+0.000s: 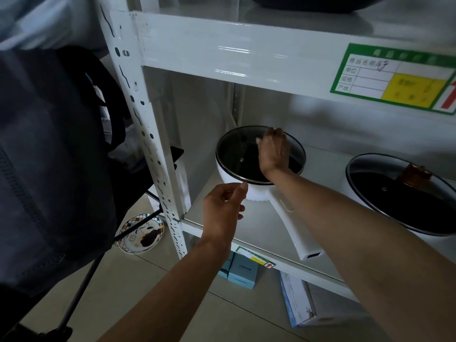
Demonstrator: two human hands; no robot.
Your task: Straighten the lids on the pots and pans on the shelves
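Head view looks down at the white metal shelf point(266, 225), where the white long-handled saucepan point(237, 180) sits toward the left end, its handle pointing out over the front edge. My right hand point(274, 151) covers the middle of the round glass lid with a dark rim point(237, 156), fingers curled down as if around the knob, though the knob itself is hidden, so I cannot tell how firm that grip is. My left hand point(225, 208) hovers loosely open and holding nothing, fingertips just at the front wall of the pan. To do this well, I judge I should steady the pan body with the left and turn the lid gently until its rim seats evenly all round. Nearer the right end, the second white pot point(350, 191) carries a tilted glass lid with an amber knob point(385, 188), which looks like it needs the same care.
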